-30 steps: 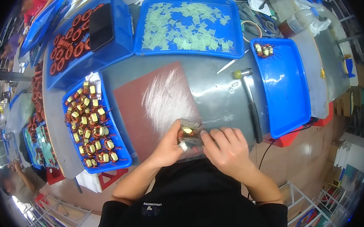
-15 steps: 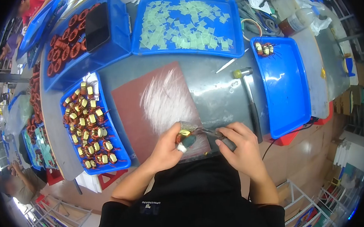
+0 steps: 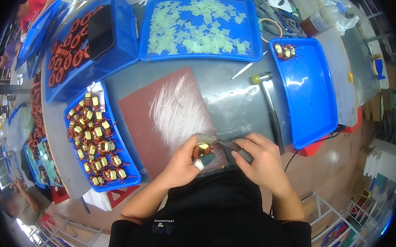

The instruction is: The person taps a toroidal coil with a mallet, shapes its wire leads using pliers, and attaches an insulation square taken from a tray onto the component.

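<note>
My left hand point(image 3: 183, 166) is closed on a copper-wound toroid coil point(image 3: 201, 150) with a yellowish block in its middle. Dark and white coverings wrap some of its fingertips. In my right hand point(image 3: 264, 160) are pliers point(image 3: 245, 155) with dark handles, and their metal jaws reach toward the coil's upper right side. Whether the jaws grip a wire is too small to tell. Both hands are above the near edge of a reddish-brown mat point(image 3: 137, 103) with white scuffs.
A blue tray of similar coils point(image 3: 133, 169) lies left. Behind stand a blue bin of red-wound rings point(image 3: 120, 49) and a blue tray of pale green squares point(image 3: 144, 41). To the right are a hammer point(image 3: 274, 115) and a blue tray point(image 3: 307, 99) with a few coils. Other people are at far left.
The whole view has shifted slightly. The coil in my left hand has turned a little, showing more of its yellowish block. The pliers stay close to it in my right hand.
</note>
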`<state>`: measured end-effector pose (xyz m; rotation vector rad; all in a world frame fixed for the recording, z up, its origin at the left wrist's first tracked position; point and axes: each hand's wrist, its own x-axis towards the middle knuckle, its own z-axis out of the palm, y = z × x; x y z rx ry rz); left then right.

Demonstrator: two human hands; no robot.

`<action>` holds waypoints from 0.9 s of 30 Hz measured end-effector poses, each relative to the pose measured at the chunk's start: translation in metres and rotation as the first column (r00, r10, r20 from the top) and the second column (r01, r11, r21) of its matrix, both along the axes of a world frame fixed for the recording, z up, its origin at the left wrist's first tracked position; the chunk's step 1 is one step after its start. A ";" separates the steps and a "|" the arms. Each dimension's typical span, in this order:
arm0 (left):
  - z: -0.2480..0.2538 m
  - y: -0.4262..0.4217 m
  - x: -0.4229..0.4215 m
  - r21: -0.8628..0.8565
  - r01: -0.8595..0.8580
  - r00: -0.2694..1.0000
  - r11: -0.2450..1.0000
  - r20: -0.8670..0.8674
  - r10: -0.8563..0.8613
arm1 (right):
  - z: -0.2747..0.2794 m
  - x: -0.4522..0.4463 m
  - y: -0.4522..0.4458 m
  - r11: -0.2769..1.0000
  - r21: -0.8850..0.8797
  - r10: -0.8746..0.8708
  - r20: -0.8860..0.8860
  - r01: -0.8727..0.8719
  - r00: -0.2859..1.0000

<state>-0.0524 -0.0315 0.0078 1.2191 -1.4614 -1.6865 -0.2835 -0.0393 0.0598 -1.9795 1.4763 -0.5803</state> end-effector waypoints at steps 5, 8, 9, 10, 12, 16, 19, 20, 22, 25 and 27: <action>-0.001 -0.002 0.006 0.302 0.112 0.919 0.947 -0.394 0.017 | 0.000 -0.004 -0.003 0.994 0.104 -0.025 0.029 0.022 0.999; -0.001 -0.003 0.008 0.393 0.168 0.877 0.904 -0.478 0.045 | -0.002 -0.005 -0.002 0.997 0.071 -0.042 0.032 0.039 0.999; -0.003 -0.002 0.008 0.400 0.164 0.870 0.902 -0.490 0.059 | -0.003 -0.005 -0.001 0.997 0.052 -0.063 0.041 0.061 0.997; -0.004 -0.001 0.007 0.408 0.160 0.862 0.899 -0.501 0.074 | -0.004 -0.006 0.000 0.997 0.053 -0.062 0.041 0.060 0.997; -0.005 -0.001 0.006 0.396 0.153 0.864 0.905 -0.499 0.072 | -0.007 -0.007 0.001 0.997 0.052 -0.063 0.059 0.060 0.996; -0.001 -0.002 0.005 0.398 0.128 0.929 0.908 -0.368 0.030 | -0.008 -0.004 -0.003 0.999 0.026 -0.048 0.074 0.046 0.996; 0.000 -0.001 0.003 0.382 0.097 0.931 0.919 -0.361 0.052 | -0.009 -0.003 -0.006 0.997 0.073 -0.017 0.088 0.010 0.996; 0.002 -0.001 0.001 0.385 0.097 0.931 0.918 -0.361 0.053 | -0.009 -0.003 -0.006 0.994 0.101 -0.038 0.089 0.029 0.995; 0.005 -0.001 -0.002 0.382 0.117 0.951 0.917 -0.308 0.007 | -0.010 -0.004 -0.007 0.990 0.134 -0.062 0.089 0.049 0.994; -0.002 0.005 -0.002 0.365 0.105 0.930 0.925 -0.366 0.038 | -0.017 -0.005 -0.010 0.977 0.200 -0.099 0.139 0.070 0.985; -0.004 0.007 -0.001 0.373 0.080 0.931 0.924 -0.360 0.064 | -0.025 -0.005 -0.010 0.975 0.214 -0.101 0.181 0.061 0.978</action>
